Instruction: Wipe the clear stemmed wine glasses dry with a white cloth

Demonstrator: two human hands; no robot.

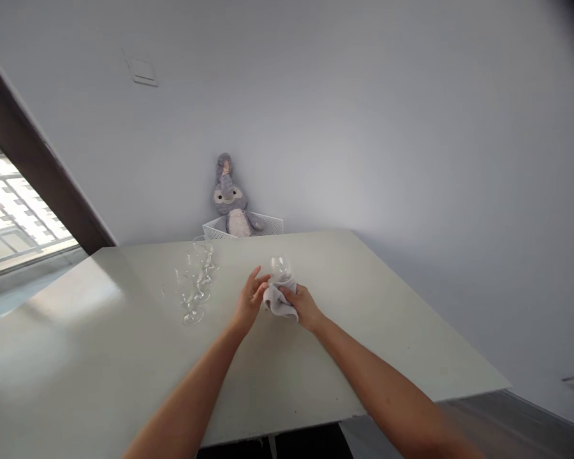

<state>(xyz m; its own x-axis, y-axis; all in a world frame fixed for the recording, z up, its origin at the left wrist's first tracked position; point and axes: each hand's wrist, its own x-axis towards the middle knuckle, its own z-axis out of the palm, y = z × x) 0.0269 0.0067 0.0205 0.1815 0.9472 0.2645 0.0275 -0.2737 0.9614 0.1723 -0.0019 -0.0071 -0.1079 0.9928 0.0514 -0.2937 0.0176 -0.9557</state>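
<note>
Between my two hands is a clear glass (280, 265), its bowl upward and its lower part wrapped in a light grey cloth (280, 302). My right hand (304, 305) grips the cloth around the glass from the right, thumb on top. At the left side of the cloth is my left hand (249, 299), fingers apart and their tips close to the cloth and glass. The base of the held glass is hidden by the cloth. Several clear stemmed glasses with handles (192, 315) stand in a row on the left of the white table (354, 357).
Behind the table's far edge, a grey plush toy (230, 199) sits in a white perforated basket (272, 225) against the wall. A light switch (143, 70) is on the wall. A dark-framed window (19, 204) lies at the left.
</note>
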